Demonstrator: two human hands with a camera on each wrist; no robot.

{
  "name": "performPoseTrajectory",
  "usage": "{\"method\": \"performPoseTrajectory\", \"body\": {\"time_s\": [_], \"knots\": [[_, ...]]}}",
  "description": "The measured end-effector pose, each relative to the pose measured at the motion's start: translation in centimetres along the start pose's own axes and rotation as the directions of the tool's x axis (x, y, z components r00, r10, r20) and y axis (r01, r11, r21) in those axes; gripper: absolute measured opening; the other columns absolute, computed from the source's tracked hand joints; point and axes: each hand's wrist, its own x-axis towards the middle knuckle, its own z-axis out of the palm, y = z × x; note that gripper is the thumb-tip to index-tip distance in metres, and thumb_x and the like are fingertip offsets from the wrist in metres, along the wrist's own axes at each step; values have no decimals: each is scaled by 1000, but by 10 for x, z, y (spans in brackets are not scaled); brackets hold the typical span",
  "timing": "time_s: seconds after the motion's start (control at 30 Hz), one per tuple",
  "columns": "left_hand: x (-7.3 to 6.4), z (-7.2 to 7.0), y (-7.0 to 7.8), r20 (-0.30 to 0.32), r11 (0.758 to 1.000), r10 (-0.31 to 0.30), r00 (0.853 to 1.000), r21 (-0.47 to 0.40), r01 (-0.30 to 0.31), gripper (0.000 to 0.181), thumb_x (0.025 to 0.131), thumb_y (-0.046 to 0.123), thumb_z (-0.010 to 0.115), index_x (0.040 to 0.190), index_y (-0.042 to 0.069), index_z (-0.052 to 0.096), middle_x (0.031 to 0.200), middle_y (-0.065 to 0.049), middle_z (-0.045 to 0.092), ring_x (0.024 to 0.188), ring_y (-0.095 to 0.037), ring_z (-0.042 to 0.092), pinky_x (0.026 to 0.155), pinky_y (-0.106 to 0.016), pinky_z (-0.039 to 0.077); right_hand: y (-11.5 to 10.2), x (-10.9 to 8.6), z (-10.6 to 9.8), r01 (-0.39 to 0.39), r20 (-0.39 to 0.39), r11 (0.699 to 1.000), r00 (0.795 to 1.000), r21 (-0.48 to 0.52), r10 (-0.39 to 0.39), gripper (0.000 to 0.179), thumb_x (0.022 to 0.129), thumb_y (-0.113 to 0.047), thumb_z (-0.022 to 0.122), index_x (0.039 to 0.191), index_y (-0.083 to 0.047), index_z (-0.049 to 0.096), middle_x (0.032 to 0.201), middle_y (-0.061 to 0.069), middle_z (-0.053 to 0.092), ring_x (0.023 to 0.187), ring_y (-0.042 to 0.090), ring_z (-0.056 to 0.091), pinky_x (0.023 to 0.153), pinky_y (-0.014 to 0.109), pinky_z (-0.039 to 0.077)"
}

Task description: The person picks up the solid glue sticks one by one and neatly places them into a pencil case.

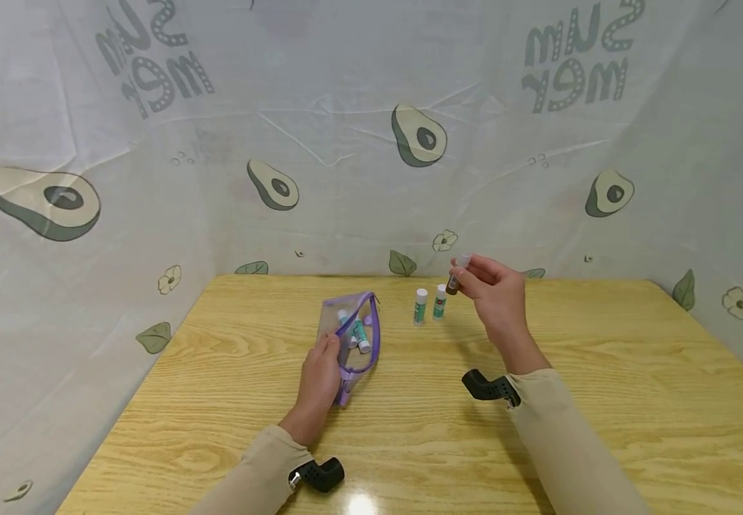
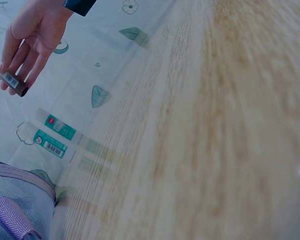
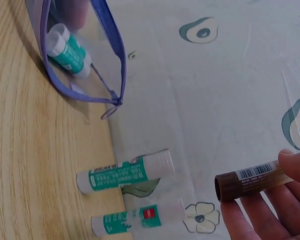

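Note:
My left hand (image 1: 321, 375) grips the near side of a see-through zip pouch (image 1: 329, 315) with purple trim, its mouth unzipped and facing right. Inside lie two glue sticks (image 3: 69, 52) with green labels and white caps. To the right of the pouch, two more green-labelled glue sticks, one (image 1: 420, 307) on the left and one (image 1: 440, 302) on the right, stand upright on the table. My right hand (image 1: 500, 297) is raised beside them and pinches a small brown tube (image 3: 250, 181) with a pale top and a barcode label, between thumb and fingers.
The wooden table (image 1: 603, 343) ends at the back against a pale curtain (image 1: 345, 143) printed with avocados, leaves and flowers. More curtain hangs along the left and right sides. Black camera mounts (image 1: 490, 386) sit at both wrists.

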Motion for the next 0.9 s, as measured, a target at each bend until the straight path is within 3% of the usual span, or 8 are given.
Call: {"method": "performPoseTrajectory", "body": {"time_s": [0.47,0.63,0.9], "knots": [[-1,0,1,8,999,-40,999,-29,41,56,107,41,31,153,9,38,163,-13,26,152,-36,18,124,-54,16,-1,-2,27,3,46,1000,999,-16,-2,42,92,-19,71,130,-3,64,124,14,70,100,7,70,87,25,59],[0,-1,1,1,1000,-29,1000,-7,29,55,108,39,30,152,7,39,162,-15,26,151,-37,19,124,-54,16,2,-2,37,4,57,1000,998,-31,-3,43,92,-21,71,130,-3,63,124,17,68,97,4,69,85,22,59],[0,0,1,11,999,-31,999,-15,32,55,108,39,30,152,8,39,163,-14,26,152,-36,19,124,-53,17,1,-6,58,19,72,999,997,25,-21,38,91,-16,72,126,-2,66,121,19,68,97,9,70,87,28,59]]}}
